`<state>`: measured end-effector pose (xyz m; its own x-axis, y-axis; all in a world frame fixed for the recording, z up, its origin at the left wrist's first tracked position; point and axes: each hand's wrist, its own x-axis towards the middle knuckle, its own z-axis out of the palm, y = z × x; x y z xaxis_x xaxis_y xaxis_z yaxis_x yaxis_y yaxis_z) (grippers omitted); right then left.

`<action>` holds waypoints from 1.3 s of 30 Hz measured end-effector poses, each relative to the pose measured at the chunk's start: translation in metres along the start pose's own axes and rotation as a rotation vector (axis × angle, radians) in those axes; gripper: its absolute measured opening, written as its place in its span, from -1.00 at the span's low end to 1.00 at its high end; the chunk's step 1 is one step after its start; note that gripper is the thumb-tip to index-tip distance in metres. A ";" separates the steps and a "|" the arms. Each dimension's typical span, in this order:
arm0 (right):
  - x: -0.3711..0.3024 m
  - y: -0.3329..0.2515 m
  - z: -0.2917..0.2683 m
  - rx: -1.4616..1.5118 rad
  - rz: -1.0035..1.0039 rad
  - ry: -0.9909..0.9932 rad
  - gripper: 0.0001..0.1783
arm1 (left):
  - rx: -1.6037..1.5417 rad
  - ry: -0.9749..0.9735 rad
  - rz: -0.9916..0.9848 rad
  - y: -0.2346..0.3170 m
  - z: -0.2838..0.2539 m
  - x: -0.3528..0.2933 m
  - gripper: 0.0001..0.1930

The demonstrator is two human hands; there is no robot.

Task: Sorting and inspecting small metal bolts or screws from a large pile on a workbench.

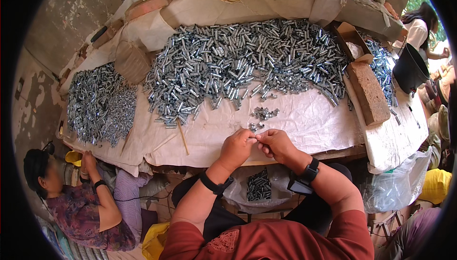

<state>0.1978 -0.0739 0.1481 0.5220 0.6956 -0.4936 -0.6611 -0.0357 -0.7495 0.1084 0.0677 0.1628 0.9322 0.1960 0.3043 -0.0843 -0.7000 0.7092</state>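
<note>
Pinching near small metal pieces [263, 114]: left hand [237, 148], right hand [277, 144]; contents unclear.

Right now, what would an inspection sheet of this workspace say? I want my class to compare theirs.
Surface: wrinkled pale sheeting.
Work pieces: wide heap of metal tubes; small cluster of short metal pieces; dark tubes in a pale bag below.
Clutter: brick, open cardboard box and black bucket at right.
Hands: left hand and right hand meet at the fingertips; anything pinched is too small to tell.
Cables: thin dark cable at lower left.
Surroundings: co-worker at left; another person at upper right.
</note>
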 end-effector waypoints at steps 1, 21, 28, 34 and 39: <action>0.001 0.003 0.000 0.001 -0.001 0.001 -0.87 | 0.000 -0.002 0.001 -0.001 0.002 -0.001 -0.89; 0.040 0.001 -0.020 -1.464 -0.778 0.382 -0.85 | 0.394 -0.176 0.057 -0.008 0.023 -0.010 -0.91; 0.020 -0.017 -0.022 -1.046 -0.590 0.263 -0.78 | -0.185 -0.590 -0.452 0.003 -0.038 0.044 -0.66; 0.016 -0.027 -0.016 -0.718 -0.347 0.194 -0.76 | 0.558 -0.093 -0.546 -0.051 -0.015 0.095 -0.62; 0.018 -0.026 -0.023 -0.677 -0.429 0.204 -0.76 | 0.609 -0.009 -0.504 -0.071 0.004 0.096 -0.74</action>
<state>0.2363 -0.0772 0.1485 0.7859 0.6055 -0.1254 0.0521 -0.2668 -0.9623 0.2057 0.1334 0.1396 0.8097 0.5860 0.0313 0.5543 -0.7813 0.2868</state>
